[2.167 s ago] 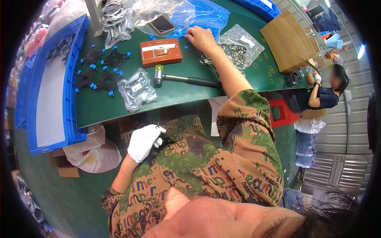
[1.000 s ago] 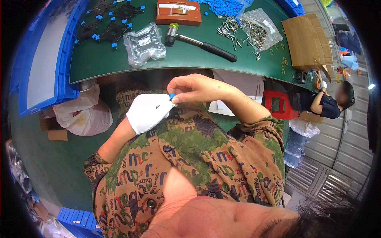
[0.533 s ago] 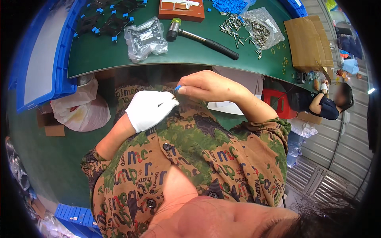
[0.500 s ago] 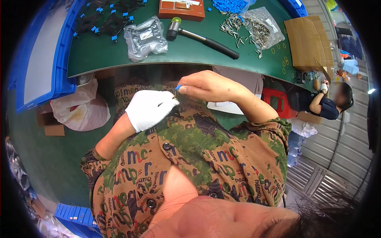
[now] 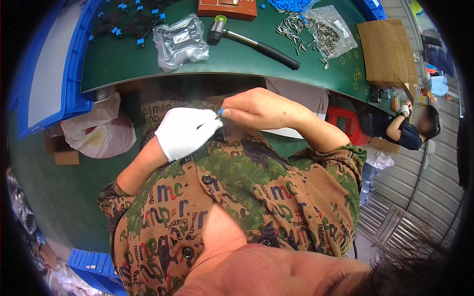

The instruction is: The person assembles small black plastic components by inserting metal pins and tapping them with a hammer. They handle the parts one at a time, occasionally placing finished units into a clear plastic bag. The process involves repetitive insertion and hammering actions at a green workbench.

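In front of my torso both hands meet at the fingertips. My left hand (image 5: pixel 185 132), in a white glove, is closed in a pinch. A small dark bit shows at its fingertips, too small to name. My bare right hand (image 5: pixel 259 109) pinches a small blue plastic piece (image 5: pixel 220 112) between thumb and fingers, against the left fingertips. On the green table (image 5: pixel 133 66) beyond lie a pile of similar blue pieces (image 5: pixel 290 5) and loose metal pins (image 5: pixel 291 30), some spilling from a clear bag (image 5: pixel 338 29).
A mallet (image 5: pixel 254 45) lies beside a plastic-wrapped black part (image 5: pixel 181 43). Black frames with blue ends (image 5: pixel 133 24) sit at the far left, near a blue crate (image 5: pixel 74 106). An orange box (image 5: pixel 227 10), a cardboard box (image 5: pixel 387 52) and a red stool (image 5: pixel 348 126) are around; a co-worker (image 5: pixel 405 130) is at right.
My right hand has brought the blue piece against my left fingertips, closing the small gap between them. My left hand has barely moved, and the view has shifted slightly.
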{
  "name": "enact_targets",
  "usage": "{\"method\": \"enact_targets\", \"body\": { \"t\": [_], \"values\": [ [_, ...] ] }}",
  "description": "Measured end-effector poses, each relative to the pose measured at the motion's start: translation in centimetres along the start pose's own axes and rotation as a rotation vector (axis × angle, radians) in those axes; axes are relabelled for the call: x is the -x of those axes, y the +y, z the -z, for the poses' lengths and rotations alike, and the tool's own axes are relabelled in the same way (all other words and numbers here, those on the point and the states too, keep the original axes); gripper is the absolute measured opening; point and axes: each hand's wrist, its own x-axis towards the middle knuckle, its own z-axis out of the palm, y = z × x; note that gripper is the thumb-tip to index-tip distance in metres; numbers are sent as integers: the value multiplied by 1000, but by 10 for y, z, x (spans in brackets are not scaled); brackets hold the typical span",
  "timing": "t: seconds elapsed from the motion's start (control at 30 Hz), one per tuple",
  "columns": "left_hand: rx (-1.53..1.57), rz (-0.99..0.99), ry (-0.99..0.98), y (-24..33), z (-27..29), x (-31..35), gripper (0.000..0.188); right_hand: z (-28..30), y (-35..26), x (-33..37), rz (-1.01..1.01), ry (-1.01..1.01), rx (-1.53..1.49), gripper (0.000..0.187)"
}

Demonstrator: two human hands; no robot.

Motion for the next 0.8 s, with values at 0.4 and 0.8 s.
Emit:
{"method": "enact_targets", "body": {
  "t": [0.4, 0.8],
  "values": [
    [-83, -33, -49, 1, -1, -2, 29, 1, -7, 0, -4, -73, 20, 30],
    [144, 84, -103, -3, -2, 0, 26, -3, 13, -10, -238, -313, -514, 45]
  ]
}}
